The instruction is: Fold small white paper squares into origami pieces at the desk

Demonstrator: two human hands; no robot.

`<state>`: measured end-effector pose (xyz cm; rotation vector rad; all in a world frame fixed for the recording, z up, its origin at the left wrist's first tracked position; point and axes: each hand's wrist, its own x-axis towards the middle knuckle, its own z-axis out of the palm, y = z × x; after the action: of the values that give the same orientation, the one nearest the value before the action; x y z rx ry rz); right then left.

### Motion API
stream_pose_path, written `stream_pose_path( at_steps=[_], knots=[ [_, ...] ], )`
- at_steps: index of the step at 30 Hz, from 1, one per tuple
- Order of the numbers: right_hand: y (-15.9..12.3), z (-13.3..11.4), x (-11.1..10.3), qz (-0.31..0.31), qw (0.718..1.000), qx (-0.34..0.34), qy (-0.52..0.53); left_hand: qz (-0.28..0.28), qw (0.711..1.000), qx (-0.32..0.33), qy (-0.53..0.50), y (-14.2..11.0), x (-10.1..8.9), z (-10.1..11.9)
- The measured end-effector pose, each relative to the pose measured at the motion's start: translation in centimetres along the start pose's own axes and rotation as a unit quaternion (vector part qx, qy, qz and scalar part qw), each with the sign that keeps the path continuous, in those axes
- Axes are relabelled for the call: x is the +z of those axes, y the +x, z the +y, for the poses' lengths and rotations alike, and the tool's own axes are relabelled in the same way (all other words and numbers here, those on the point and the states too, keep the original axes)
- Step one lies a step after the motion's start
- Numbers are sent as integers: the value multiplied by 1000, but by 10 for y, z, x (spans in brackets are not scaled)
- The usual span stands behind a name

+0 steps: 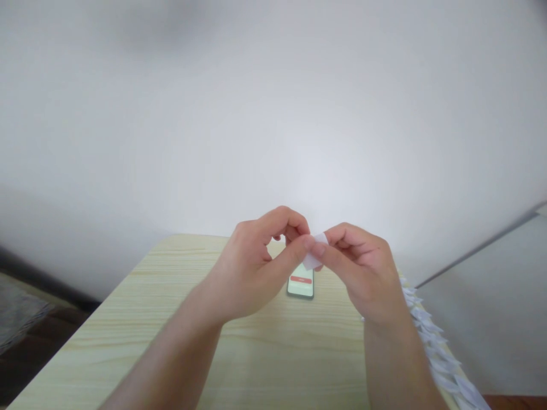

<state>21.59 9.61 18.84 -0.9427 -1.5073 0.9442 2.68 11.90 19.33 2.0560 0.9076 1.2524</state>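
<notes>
A small piece of white paper (313, 262) is pinched between the fingertips of both hands, held up above the table. My left hand (265, 262) grips its left edge with thumb and forefinger, the other fingers curled behind. On the opposite side, my right hand (361, 262) has its thumb on the paper's face and the fingers bent at the back. Fingertips cover part of the paper, so its full shape is hidden. Below it, a phone (301, 288) lies on the table, its lit screen showing a red bar; the hands and paper hide its upper part.
The light wood-grain table (141, 319) stands against a white wall (273, 114). Along its right edge runs a row of overlapping white paper pieces (440, 353), partly behind my right forearm. A pale panel (491, 319) rises beyond that edge. Dark floor shows at the lower left.
</notes>
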Motion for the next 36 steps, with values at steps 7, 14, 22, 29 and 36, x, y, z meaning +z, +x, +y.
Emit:
stream_pose_path(
  at_steps=[7, 14, 22, 29, 36],
  knots=[
    [3, 4, -8, -18, 1000, -13, 8, -12, 1000, 4, 3, 4, -5, -6],
    [6, 11, -11, 19, 999, -27, 27, 33, 999, 10, -43, 4, 0, -12],
    [5, 9, -7, 20, 998, -57, 6, 34, 996, 17, -80, 5, 0, -16],
    [5, 7, -8, 23, 998, -59, -10, 3, 997, 3, -77, 5, -3, -18],
    [9, 14, -7, 87, 994, -73, 5, -50, 996, -29, -64, 4, -4, -15]
  ],
)
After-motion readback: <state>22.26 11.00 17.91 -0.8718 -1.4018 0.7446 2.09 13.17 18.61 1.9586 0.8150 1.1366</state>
